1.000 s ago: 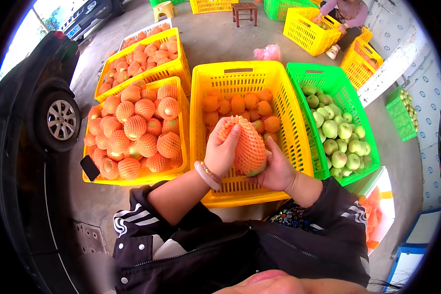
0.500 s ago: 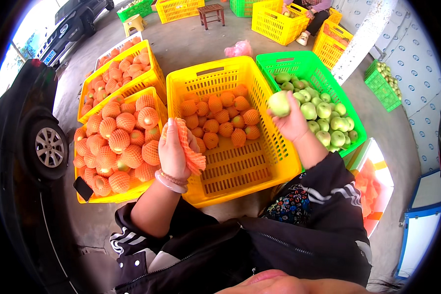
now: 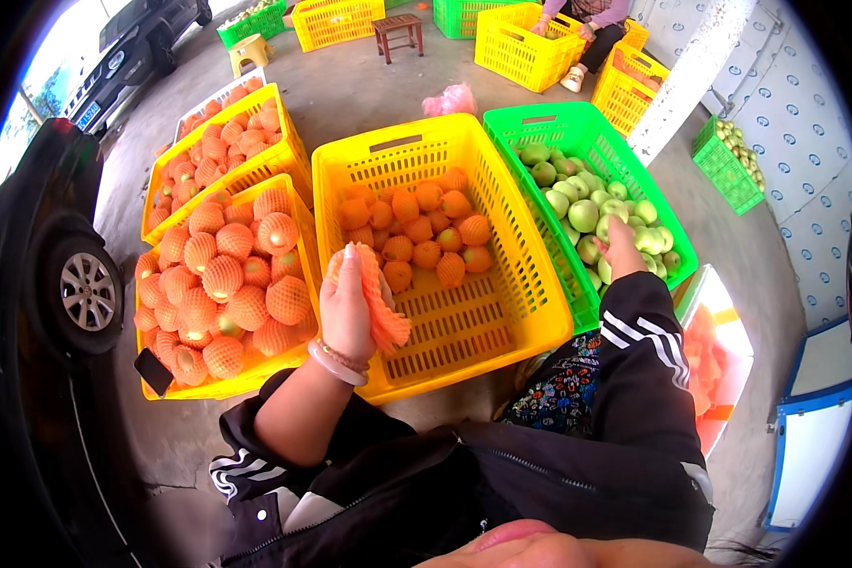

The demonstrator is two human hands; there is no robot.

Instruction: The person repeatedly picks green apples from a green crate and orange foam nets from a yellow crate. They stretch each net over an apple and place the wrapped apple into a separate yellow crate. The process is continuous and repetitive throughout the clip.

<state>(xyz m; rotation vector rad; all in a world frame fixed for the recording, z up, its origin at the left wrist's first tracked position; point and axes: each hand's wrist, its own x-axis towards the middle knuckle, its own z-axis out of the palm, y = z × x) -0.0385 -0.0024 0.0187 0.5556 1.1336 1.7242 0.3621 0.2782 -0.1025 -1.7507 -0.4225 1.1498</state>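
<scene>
Left hand (image 3: 347, 308) pinches a soft, light orange foam net sleeve (image 3: 379, 308) by its edge; right hand (image 3: 623, 248) curls onto a firm green fruit (image 3: 604, 227), grip unclear

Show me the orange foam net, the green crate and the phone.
orange foam net (image 3: 381, 305), head view, on its ribbed middle beside the left hand.
green crate (image 3: 559, 121), head view, on its far rim.
phone (image 3: 152, 371), head view, on its dark screen.
</scene>
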